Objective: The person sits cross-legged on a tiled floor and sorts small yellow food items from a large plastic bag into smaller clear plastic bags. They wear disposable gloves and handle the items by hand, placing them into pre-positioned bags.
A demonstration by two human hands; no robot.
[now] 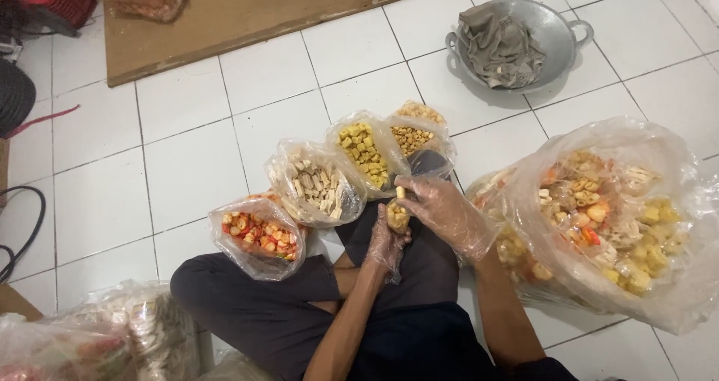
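Observation:
I sit cross-legged on a white tiled floor, both hands in thin clear plastic gloves. My left hand (pixel 386 245) grips a small clear packet of mixed snacks (pixel 398 215) upright over my lap. My right hand (pixel 445 210) rests on the packet's top, a pale stick-shaped snack (pixel 401 192) between its fingertips. Open plastic bags fan out in front of my knees: red and orange snacks (pixel 258 235), beige sticks (pixel 316 186), yellow cubes (pixel 362 152) and tan pieces (pixel 414 136).
A large clear bag of filled snack packets (pixel 614 216) lies at my right. A metal wok holding a grey cloth (pixel 517 42) stands at the back right. A wooden board (pixel 247 14) lies at the back; more bagged snacks (pixel 112 336) sit at the lower left.

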